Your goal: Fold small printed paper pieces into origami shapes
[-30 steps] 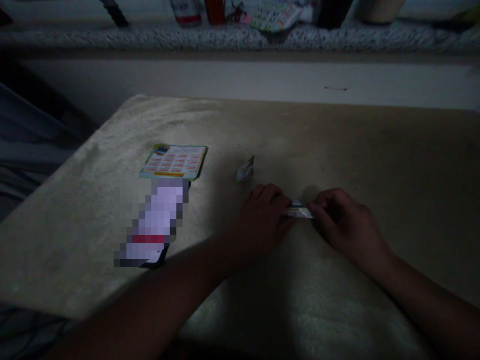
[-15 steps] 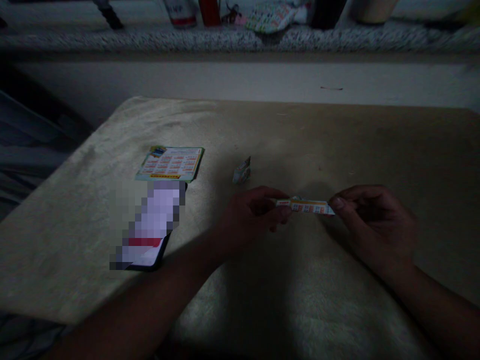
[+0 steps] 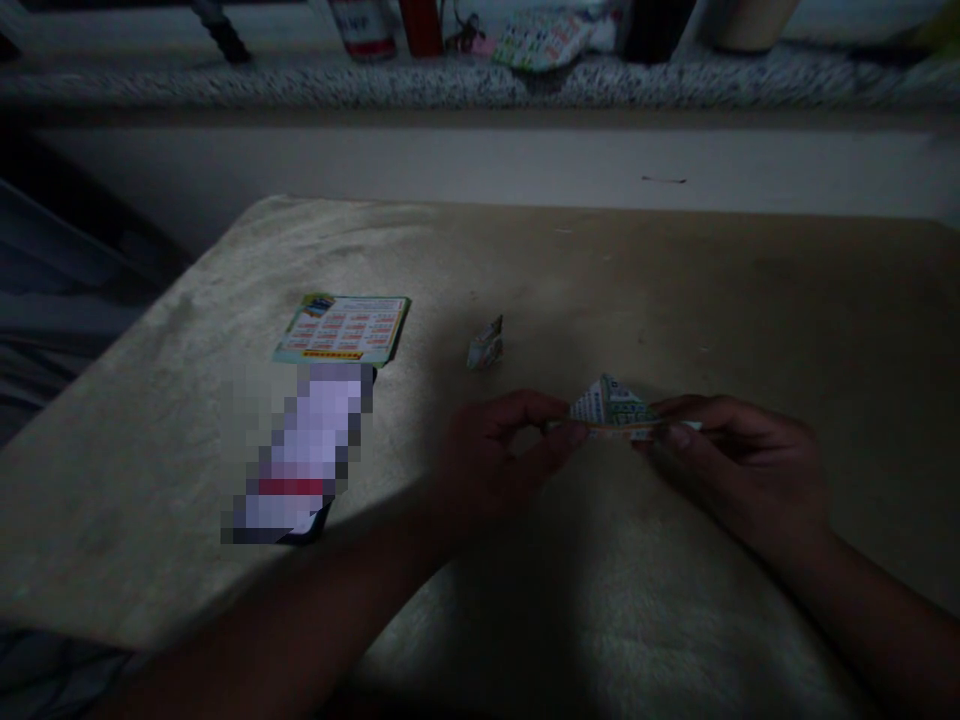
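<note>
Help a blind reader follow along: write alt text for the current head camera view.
A person's left hand and right hand hold a folded printed paper with a triangular peak, over a table. Beyond the left hand sits a smaller folded piece; farther left lie a pixelated phone and a printed sheet, with a speckled ledge behind.

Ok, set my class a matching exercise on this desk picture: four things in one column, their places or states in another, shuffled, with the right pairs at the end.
Column 1
1. Peaked paper
2. Red object
3. Phone
4. Small folded paper

Column 2
A. Lying on the table with a bright screen
B. Held between the left hand and the right hand
C. On the table, just beyond the left hand, untouched
D. On the speckled ledge

Right pairs: 1-B, 2-D, 3-A, 4-C
</note>
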A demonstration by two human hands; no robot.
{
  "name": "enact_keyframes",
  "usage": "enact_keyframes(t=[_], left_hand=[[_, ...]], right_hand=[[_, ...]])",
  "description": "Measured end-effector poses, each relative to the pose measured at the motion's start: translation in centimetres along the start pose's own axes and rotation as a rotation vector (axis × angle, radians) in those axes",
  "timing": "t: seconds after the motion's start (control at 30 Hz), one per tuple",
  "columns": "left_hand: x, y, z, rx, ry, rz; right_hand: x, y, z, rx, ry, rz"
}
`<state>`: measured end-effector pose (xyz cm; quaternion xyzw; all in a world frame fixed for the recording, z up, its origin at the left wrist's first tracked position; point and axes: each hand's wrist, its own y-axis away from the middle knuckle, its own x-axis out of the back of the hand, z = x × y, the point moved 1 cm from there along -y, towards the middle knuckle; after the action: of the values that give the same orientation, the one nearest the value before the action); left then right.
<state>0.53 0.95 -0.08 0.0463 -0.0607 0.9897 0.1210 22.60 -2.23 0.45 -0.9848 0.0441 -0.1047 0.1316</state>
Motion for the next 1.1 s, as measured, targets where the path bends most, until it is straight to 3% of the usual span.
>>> enact_keyframes(t=[0.17, 0.7, 1.1], left_hand=[[-0.51, 0.31, 0.0, 0.054, 0.071, 0.12], [-0.66, 0.17, 0.13, 0.155, 0.199, 0.121], [-0.72, 0.26, 0.3, 0.168, 0.203, 0.074]], right_hand=[[-0.3, 0.12, -0.13, -0.002, -0.035, 0.022], [-0.37, -0.08, 0.52, -0.164, -0.15, 0.019], [-0.31, 0.1, 0.2, -0.143, -0.142, 0.024]])
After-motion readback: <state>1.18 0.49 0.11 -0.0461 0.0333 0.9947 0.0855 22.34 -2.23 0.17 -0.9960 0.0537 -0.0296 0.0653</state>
